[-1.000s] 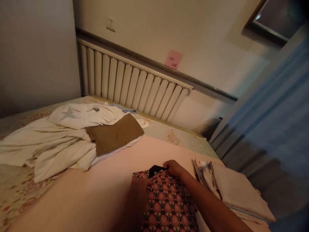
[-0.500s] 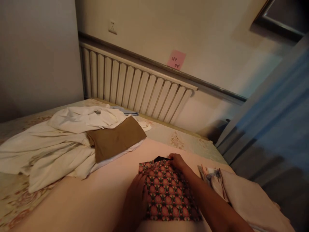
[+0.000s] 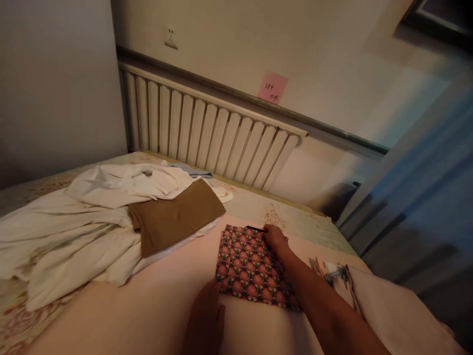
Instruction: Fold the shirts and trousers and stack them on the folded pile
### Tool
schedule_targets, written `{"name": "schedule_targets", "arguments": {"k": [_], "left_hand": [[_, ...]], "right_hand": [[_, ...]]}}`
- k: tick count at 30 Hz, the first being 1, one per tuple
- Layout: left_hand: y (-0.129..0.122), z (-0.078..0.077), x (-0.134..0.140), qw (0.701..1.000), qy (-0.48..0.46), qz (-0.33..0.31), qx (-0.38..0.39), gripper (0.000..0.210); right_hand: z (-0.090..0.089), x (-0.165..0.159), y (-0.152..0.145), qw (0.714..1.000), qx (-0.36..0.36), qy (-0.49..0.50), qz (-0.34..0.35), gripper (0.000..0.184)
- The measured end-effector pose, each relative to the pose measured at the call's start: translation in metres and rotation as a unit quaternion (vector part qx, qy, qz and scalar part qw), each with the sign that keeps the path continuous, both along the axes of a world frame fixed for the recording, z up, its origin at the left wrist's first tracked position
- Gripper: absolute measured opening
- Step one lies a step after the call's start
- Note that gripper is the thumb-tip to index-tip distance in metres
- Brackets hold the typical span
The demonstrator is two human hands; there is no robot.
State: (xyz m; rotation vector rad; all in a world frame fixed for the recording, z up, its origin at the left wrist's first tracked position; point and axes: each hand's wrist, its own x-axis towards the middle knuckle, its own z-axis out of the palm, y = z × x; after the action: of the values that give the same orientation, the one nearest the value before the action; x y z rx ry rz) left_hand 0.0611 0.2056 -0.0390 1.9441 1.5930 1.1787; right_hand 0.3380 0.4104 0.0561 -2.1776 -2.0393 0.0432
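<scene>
Contrasting pink-and-black floral cloth (image 3: pixel 251 266)

A pink rectangular paper sheet (image 3: pixel 272 88) on the plain beige painted wall (image 3: pixel 221 39) bears two short handwritten lines in dark strokes; the upper begins with 2 and ends with 4, its middle sign unclear, and the lower is too small to read surely

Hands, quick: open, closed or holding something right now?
Left hand: open, at a corner of the patterned cloth; contact unclear.
Right hand: closed, holding the patterned cloth's far edge.
</scene>
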Motion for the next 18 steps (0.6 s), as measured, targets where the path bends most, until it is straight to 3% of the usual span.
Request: {"name": "schedule_targets", "arguments": {"k": [8,18], "left_hand": [[0.004,-0.011,0.000,1.000,0.007,0.003,-0.006,0.049],[0.000,0.005,-0.001,1.000,-0.016,0.000,-0.020,0.046]], "right_hand": [[-0.011,-0.013,-0.005,0.997,0.009,-0.046,0.063,0.032],[0.005,-0.022,-0.004,0.992,-0.027,-0.087,0.088,0.020]]}}
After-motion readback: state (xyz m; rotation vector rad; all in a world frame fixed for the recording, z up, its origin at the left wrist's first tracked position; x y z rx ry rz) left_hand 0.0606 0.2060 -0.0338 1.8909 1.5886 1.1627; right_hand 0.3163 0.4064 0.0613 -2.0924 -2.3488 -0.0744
